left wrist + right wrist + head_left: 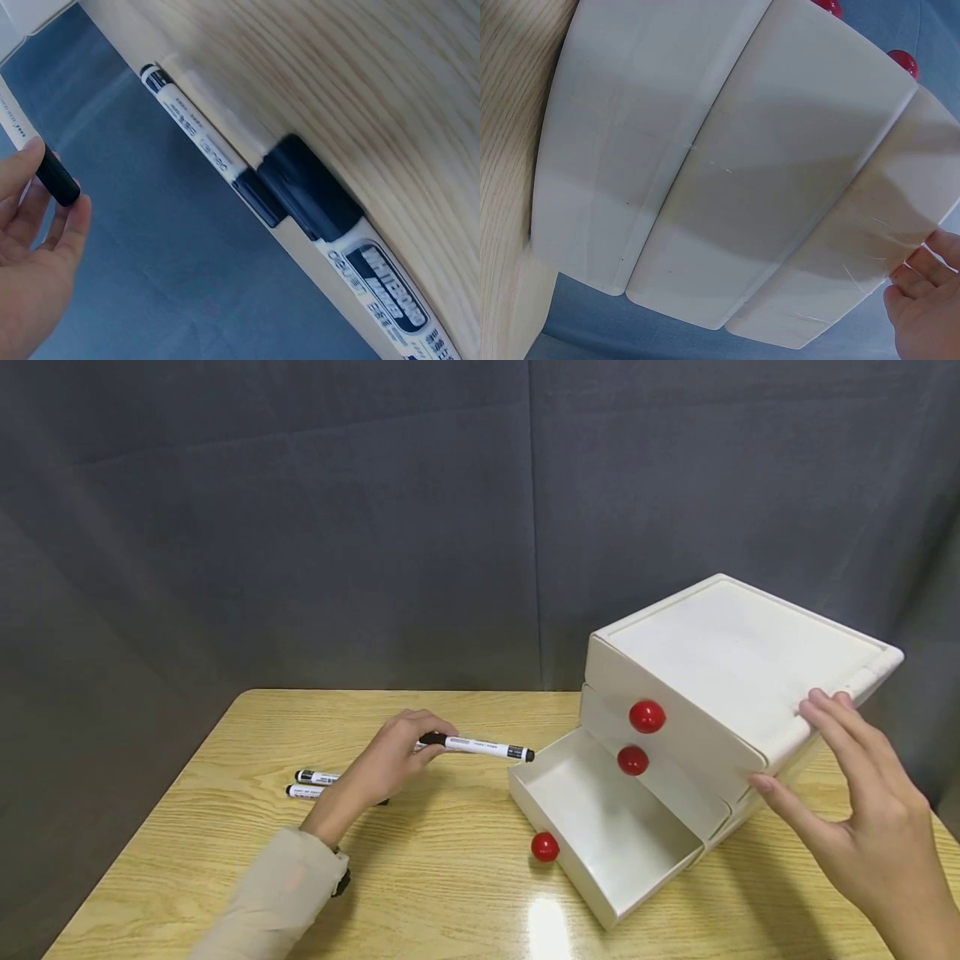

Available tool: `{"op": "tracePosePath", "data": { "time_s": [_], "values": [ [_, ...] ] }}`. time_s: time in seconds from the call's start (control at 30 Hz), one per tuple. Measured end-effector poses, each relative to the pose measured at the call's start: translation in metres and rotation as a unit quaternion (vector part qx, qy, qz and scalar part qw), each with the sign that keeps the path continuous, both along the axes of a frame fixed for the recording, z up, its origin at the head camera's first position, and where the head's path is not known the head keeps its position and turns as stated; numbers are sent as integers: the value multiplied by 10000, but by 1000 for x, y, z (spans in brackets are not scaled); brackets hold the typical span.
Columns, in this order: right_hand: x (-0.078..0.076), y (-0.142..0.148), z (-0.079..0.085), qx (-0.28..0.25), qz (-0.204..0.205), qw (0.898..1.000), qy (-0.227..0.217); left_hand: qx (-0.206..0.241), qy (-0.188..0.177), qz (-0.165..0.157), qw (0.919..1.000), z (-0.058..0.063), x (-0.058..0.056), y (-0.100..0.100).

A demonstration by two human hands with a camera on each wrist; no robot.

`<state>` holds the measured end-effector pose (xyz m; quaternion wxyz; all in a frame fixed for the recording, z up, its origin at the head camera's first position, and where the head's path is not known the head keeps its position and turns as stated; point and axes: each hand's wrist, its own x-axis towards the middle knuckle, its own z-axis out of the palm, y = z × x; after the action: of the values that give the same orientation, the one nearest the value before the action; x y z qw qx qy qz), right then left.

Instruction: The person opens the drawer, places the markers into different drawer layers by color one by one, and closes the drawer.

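My left hand (393, 753) pinches a whiteboard marker (483, 747) by its black-capped end. The marker's far tip points right, near the left corner of the pulled-out bottom drawer (600, 827). In the left wrist view the thumb and fingers hold the black cap (58, 178). My right hand (873, 802) rests with spread fingers on the top right edge of a white drawer cabinet (742, 660). Its thumb touches near the front corner. The right wrist view shows fingertips against the cabinet's side (772, 165).
Two more whiteboard markers (317, 777) lie on the wooden table (457, 877), partly behind the left forearm. Red round knobs (647, 717) mark the drawer fronts; the upper two drawers are closed. A grey curtain (375, 527) hangs behind the table.
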<state>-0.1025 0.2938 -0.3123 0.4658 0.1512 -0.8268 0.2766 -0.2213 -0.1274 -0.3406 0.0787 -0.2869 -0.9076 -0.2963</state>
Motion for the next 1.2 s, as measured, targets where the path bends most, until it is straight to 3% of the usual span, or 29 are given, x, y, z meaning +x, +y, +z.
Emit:
{"op": "tracePosePath", "data": {
  "time_s": [0.43,0.67,1.2],
  "values": [
    [-1,0,-2,-2,78,10000,51,-188,198,-357,9990,-4,5,27],
    [-1,0,-1,25,68,9999,118,-278,-7,-478,9985,-1,9,39],
    [0,2,-1,8,20,10000,8,-727,18,-1009,9922,5,17,67]
  ]
}}
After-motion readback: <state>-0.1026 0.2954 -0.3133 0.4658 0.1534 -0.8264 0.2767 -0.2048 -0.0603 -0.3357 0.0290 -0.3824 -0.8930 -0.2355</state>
